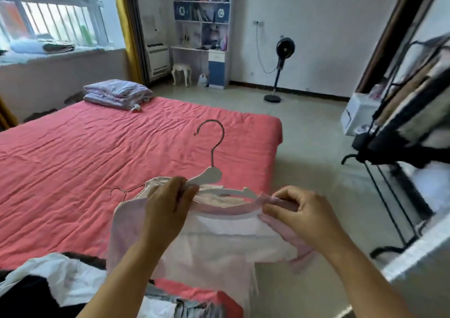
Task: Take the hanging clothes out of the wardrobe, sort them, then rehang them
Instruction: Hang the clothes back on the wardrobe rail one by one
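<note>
Two hands were held over the near edge of a bed [102, 147] covered in a coral-red sheet, at the lower centre of the frame. A pale pink garment [214, 242] was being held between them, with a white hanger [214, 176] partly inside its neckline and its metal hook pointing up. The left hand [168, 205] was closed round the hanger's arm and the garment's collar, its fingers [188, 192] curled over both. The right hand [299, 210] was pinching the pink collar trim at the hanger's other end, its fingers [272, 209] pressed together on the cloth. A thin wire hanger [124, 192] was seen lying on the sheet just left of the garment. A heap of white and dark clothes [48, 278] was piled at the lower left, on the bed's near edge. Folded bedding [117, 93] was placed at the far side of the bed, in the upper left. A standing fan [282, 57] was seen by the far wall, and hanging clothes [414, 113] on a dark rail filled the right edge of the frame.
</note>
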`<state>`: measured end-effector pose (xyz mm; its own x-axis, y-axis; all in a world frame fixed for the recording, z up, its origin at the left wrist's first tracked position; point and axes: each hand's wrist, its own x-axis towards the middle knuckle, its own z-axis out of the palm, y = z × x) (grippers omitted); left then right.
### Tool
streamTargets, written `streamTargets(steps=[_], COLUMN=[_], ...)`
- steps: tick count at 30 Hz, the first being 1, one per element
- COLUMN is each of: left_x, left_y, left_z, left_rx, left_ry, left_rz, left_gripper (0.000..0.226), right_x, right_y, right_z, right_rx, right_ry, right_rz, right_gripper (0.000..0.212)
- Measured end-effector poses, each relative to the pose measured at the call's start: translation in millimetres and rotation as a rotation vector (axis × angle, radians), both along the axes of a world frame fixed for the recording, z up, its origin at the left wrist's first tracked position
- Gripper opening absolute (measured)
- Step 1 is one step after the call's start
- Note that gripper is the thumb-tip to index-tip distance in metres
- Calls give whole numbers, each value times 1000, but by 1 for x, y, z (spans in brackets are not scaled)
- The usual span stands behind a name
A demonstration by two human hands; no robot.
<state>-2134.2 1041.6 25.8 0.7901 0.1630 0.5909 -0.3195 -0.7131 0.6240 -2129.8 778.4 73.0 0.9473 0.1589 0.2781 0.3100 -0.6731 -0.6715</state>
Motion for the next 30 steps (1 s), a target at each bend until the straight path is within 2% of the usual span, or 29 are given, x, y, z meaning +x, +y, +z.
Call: streamTargets(steps=[4, 8, 11, 16, 21, 23, 30], left_x=[-6, -10, -21, -55, -104, -124, -196], left_y=[-67, -149, -225, -337, -449, -490, -619], left_z=[43, 74, 95, 115, 125, 126, 145], left_rx=[-16, 35, 66, -4, -138, -187, -282], left_ry=[-91, -176, -246, -321, -294, -244, -55], left_rz=[-169, -360, -536, -809, -1114, -1241, -1666], left_gripper=[35, 33, 31, 33, 25, 24, 33], right_x=[-60, -120, -164, -236, -312, -340, -420], right_y=[-69, -127, -172, -235, -286, -304, -359], right_z=[54, 94, 113, 132, 144, 146, 158], right_rx=[-85, -102, -57, -27, -63, -89, -73], right_ry=[-6, -42, -61, -11, 23, 36, -111], right_rz=[-73, -193, -364, -615, -835, -909, -1226], right_gripper=[44, 37, 32, 26, 15, 17, 25])
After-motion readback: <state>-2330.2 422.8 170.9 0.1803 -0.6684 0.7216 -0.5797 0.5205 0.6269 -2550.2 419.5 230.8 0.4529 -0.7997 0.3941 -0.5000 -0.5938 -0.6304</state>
